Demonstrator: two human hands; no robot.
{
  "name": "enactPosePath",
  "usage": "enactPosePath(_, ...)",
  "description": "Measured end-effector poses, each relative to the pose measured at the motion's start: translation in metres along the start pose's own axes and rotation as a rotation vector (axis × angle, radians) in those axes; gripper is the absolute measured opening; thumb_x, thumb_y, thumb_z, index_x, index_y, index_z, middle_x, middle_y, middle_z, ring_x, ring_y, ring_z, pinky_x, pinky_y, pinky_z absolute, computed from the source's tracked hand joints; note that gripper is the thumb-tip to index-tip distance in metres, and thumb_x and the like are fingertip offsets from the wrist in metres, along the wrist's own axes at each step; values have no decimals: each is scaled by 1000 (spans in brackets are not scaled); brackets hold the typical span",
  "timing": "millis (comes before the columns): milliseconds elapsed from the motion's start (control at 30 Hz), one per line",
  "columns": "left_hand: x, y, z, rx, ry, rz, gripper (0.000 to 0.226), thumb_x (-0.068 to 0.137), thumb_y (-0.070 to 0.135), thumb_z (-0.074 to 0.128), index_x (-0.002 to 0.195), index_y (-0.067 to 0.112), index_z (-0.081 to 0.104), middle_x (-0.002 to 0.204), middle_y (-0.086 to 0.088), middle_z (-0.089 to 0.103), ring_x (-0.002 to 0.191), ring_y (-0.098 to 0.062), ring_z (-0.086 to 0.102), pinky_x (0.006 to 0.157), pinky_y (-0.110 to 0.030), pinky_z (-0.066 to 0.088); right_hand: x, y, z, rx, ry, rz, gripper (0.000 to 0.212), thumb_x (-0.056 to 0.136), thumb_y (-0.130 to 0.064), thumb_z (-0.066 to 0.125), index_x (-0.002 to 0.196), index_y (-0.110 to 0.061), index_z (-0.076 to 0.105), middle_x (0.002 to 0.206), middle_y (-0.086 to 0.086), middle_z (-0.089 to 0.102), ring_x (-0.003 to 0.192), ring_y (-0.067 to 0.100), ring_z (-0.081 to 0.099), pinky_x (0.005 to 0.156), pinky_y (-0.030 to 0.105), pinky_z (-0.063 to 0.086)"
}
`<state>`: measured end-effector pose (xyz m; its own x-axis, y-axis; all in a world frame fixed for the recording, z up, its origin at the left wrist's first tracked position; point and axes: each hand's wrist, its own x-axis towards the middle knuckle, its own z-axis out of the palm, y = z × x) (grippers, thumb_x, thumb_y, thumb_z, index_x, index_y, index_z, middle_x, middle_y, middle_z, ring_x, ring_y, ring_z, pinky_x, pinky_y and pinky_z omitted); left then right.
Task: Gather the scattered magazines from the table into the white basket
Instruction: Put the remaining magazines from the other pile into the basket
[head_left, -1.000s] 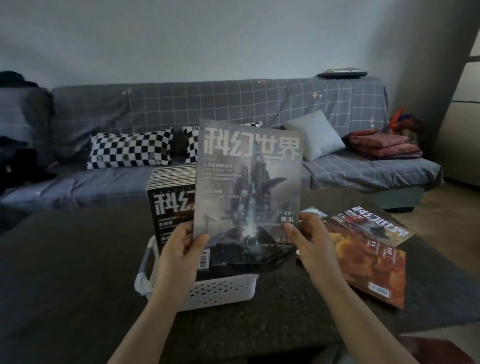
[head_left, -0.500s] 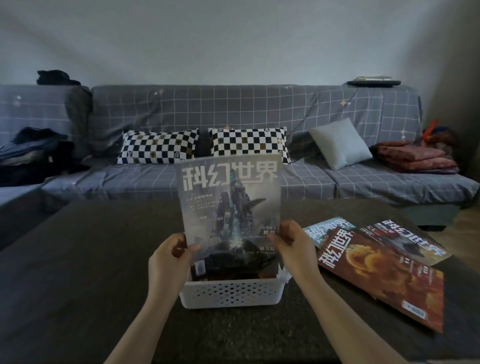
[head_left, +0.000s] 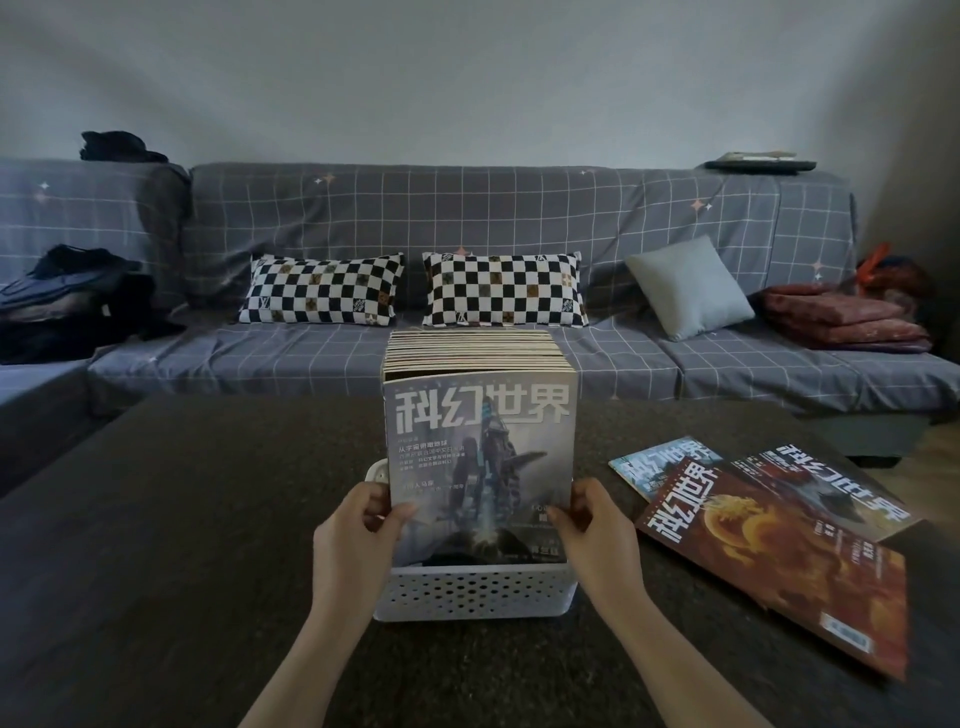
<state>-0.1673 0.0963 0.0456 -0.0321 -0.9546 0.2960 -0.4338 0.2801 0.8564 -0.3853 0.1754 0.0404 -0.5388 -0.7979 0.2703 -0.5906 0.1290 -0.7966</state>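
A grey-blue magazine (head_left: 480, 457) stands upright in the white perforated basket (head_left: 472, 595) at the table's middle, at the front of a row of several upright magazines (head_left: 475, 351). My left hand (head_left: 356, 535) grips its left edge, thumb on the cover. My right hand (head_left: 592, 525) pinches its right edge. To the right, flat on the table, lie an orange dragon-cover magazine (head_left: 779, 561), a dark magazine (head_left: 826, 486) partly under it, and a light blue one (head_left: 657, 460) behind.
The dark table (head_left: 182, 545) spreads wide to the left of the basket. Behind it runs a grey checked sofa (head_left: 467, 228) with two chequered cushions (head_left: 322, 288), a grey cushion (head_left: 688, 286), folded red blankets (head_left: 841, 317) and dark clothes (head_left: 67, 296).
Both hands have lowered the grey-blue magazine from above the basket down into it, at the front of the row. The view has shifted, centring the basket.
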Motion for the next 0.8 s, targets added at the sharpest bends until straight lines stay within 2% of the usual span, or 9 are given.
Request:
enactPosePath(167, 2, 0, 4, -39, 97, 30, 13, 81, 19, 74, 87, 23, 63, 83, 3, 67, 72, -14, 66, 66, -34, 56, 1, 3, 5, 36, 70, -17, 15, 82, -18, 69, 84, -25, 56, 85, -6, 63, 78, 5, 58, 64, 15, 43)
enactPosePath(267, 3, 0, 5, -67, 120, 41, 19, 79, 18, 76, 82, 25, 59, 81, 6, 65, 74, -13, 65, 65, -29, 54, 0, 5, 8, 67, 100, -21, 22, 81, -16, 70, 88, -28, 52, 88, -7, 61, 82, 7, 59, 64, 15, 44)
enactPosePath(367, 3, -8, 5, -31, 157, 49, 21, 78, 23, 77, 90, 21, 60, 92, 7, 61, 82, -10, 61, 66, -18, 45, 1, 5, 10, 112, 105, -7, 38, 80, -15, 71, 111, -21, 49, 106, -5, 56, 97, 11, 58, 78, 22, 49)
enactPosePath(467, 3, -14, 5, -58, 117, 47, 43, 83, 24, 73, 123, 19, 59, 109, 7, 65, 95, -7, 63, 76, -15, 45, 5, 2, 10, 161, 23, -10, 60, 84, -18, 67, 137, -18, 39, 127, -6, 51, 113, 10, 53, 92, 26, 48)
enactPosePath(533, 2, -13, 6, 7, 61, 132, 49, 88, 21, 66, 135, 18, 53, 108, 9, 66, 91, -2, 63, 75, -12, 45, 9, 0, 9, 145, -29, -37, 62, 88, -22, 62, 143, -21, 33, 126, -8, 54, 109, 5, 53, 84, 14, 46)
enactPosePath(600, 3, -10, 8, 71, 27, 194, 50, 92, 19, 60, 140, 15, 46, 102, 10, 67, 81, 2, 62, 69, -12, 48, 11, 0, 10, 97, -63, -56, 59, 91, -25, 58, 144, -23, 31, 111, -14, 60, 90, -3, 56, 66, 5, 44)
enactPosePath(700, 3, -9, 12, 101, 22, 192, 51, 93, 20, 58, 141, 13, 43, 99, 18, 60, 75, 15, 55, 62, -4, 48, 12, 0, 12, 13, -63, -74, 58, 92, -29, 55, 144, -21, 30, 78, -16, 58, 65, 4, 57, 52, 15, 44)
enactPosePath(733, 4, -8, 13, 100, 30, 178, 50, 93, 20, 59, 140, 13, 44, 97, 19, 60, 73, 16, 54, 60, -1, 46, 12, 0, 13, -6, -54, -72, 58, 92, -29, 54, 145, -20, 30, 73, -12, 58, 63, 7, 58, 50, 18, 44)
enactPosePath(800, 4, -8, 14, 93, 47, 155, 48, 92, 20, 61, 137, 12, 47, 91, 18, 64, 67, 15, 56, 59, 0, 44, 12, 0, 15, -33, -36, -62, 59, 93, -31, 54, 145, -18, 29, 69, -10, 57, 60, 8, 57, 46, 16, 40)
